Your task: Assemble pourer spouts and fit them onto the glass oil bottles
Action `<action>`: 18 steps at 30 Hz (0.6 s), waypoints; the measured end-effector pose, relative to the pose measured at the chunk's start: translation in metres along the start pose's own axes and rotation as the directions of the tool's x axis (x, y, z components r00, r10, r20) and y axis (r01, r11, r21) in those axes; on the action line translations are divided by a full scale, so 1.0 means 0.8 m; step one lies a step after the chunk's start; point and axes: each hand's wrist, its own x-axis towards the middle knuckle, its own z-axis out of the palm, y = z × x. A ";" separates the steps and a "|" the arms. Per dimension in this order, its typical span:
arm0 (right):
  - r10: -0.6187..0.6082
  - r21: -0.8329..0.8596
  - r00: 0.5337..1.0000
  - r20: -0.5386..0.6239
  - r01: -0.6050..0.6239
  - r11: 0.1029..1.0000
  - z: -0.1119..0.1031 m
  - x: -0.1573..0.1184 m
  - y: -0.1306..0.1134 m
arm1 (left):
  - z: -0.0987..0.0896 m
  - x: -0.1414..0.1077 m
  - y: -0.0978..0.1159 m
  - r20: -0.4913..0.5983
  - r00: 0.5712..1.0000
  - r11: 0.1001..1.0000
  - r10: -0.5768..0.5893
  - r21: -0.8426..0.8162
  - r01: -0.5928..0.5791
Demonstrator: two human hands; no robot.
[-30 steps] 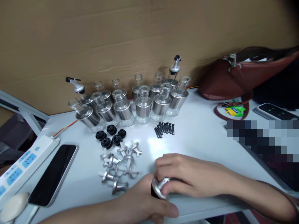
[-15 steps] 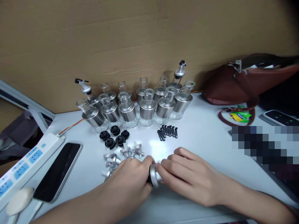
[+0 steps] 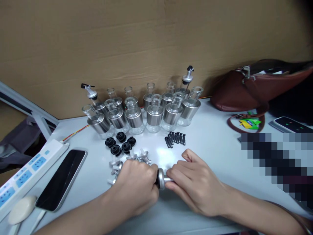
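Between my two hands is a silver pourer spout (image 3: pixel 161 179) with a black stopper at its left side. My left hand (image 3: pixel 138 184) is closed around the black stopper end, most of which is hidden in the fist. My right hand (image 3: pixel 195 182) pinches the thin silver spout end. Silver spout tops (image 3: pixel 144 155) lie in a heap behind and left of my left hand, partly covered by it. Several black rubber stoppers (image 3: pixel 126 147) sit beyond them. A group of small black caps (image 3: pixel 176 138) lies on the table behind my right hand.
Glass bottles with steel sleeves (image 3: pixel 154 117) stand in rows before a cardboard wall (image 3: pixel 151 42); two carry pourers. A power strip (image 3: pixel 24 176), a phone (image 3: pixel 62 179) and a white oval object (image 3: pixel 22 209) lie left. A brown bag (image 3: pixel 234 91) stands right.
My right hand has turned a little at the spout, its index knuckle raised, and more of the thin spout shows. The left hand still grips the stopper.
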 end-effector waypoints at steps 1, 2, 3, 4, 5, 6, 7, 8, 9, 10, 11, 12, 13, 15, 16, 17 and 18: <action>0.040 0.040 0.999 0.032 -0.042 0.998 -0.002 0.001 0.000 | -0.002 0.001 0.000 0.002 1.000 1.000 0.001 0.011 -0.001; 0.081 0.090 0.994 0.074 -0.088 0.992 -0.004 0.002 0.000 | -0.003 0.001 0.000 0.006 1.000 1.000 0.002 0.028 -0.002; 0.127 0.150 0.984 0.124 -0.146 0.978 -0.006 0.004 -0.001 | -0.004 0.002 0.001 0.012 1.000 0.999 0.003 0.051 -0.003; 0.182 0.220 0.965 0.186 -0.222 0.950 -0.008 0.006 -0.002 | -0.004 0.002 0.001 0.016 1.000 0.997 0.003 0.079 -0.004; 0.247 0.301 0.935 0.255 -0.320 0.899 -0.009 0.007 -0.003 | -0.004 0.003 0.001 0.011 1.000 0.994 0.005 0.105 -0.007; 0.316 0.388 0.888 0.333 -0.434 0.813 -0.009 0.008 -0.003 | -0.002 0.004 0.001 -0.009 1.000 0.993 0.015 0.120 -0.014; 0.375 0.476 0.824 0.424 -0.555 0.682 -0.009 0.008 -0.003 | -0.001 0.005 0.000 -0.038 0.999 0.992 0.031 0.126 -0.026; 0.410 0.549 0.745 0.527 -0.666 0.505 -0.007 0.007 -0.002 | 0.000 0.007 -0.002 -0.070 0.996 0.991 0.054 0.125 -0.045; 0.406 0.593 0.660 0.632 -0.749 0.295 -0.005 0.006 0.001 | 0.001 0.008 -0.005 -0.105 0.992 0.990 0.076 0.129 -0.062; 0.371 0.607 0.588 0.718 -0.791 0.078 -0.003 0.005 0.005 | 0.000 0.009 -0.010 -0.139 0.987 0.988 0.085 0.142 -0.065; 0.329 0.602 0.542 0.773 -0.791 -0.112 -0.002 0.004 0.010 | -0.002 0.009 -0.015 -0.172 0.983 0.985 0.069 0.169 -0.040; 0.300 0.598 0.525 0.796 -0.761 -0.254 -0.001 0.003 0.016 | -0.006 0.009 -0.022 -0.202 0.979 0.978 0.030 0.209 0.013; 0.308 0.613 0.531 0.789 -0.714 -0.338 -0.002 0.003 0.023 | -0.011 0.008 -0.028 -0.232 0.972 0.963 -0.037 0.251 0.097; 0.374 0.674 0.561 0.739 -0.635 -0.378 -0.006 0.006 0.037 | -0.025 0.004 -0.041 -0.284 0.941 0.910 -0.186 0.312 0.274; 0.410 0.707 0.577 0.706 -0.613 -0.354 -0.009 0.008 0.042 | -0.031 0.002 -0.046 -0.303 0.929 0.897 -0.214 0.316 0.310; 0.437 0.732 0.592 0.677 -0.601 -0.320 -0.012 0.010 0.046 | -0.036 0.001 -0.051 -0.328 0.915 0.894 -0.233 0.297 0.335; 0.460 0.751 0.602 0.653 -0.595 -0.287 -0.014 0.012 0.049 | -0.039 0.000 -0.056 -0.347 0.907 0.906 -0.239 0.257 0.337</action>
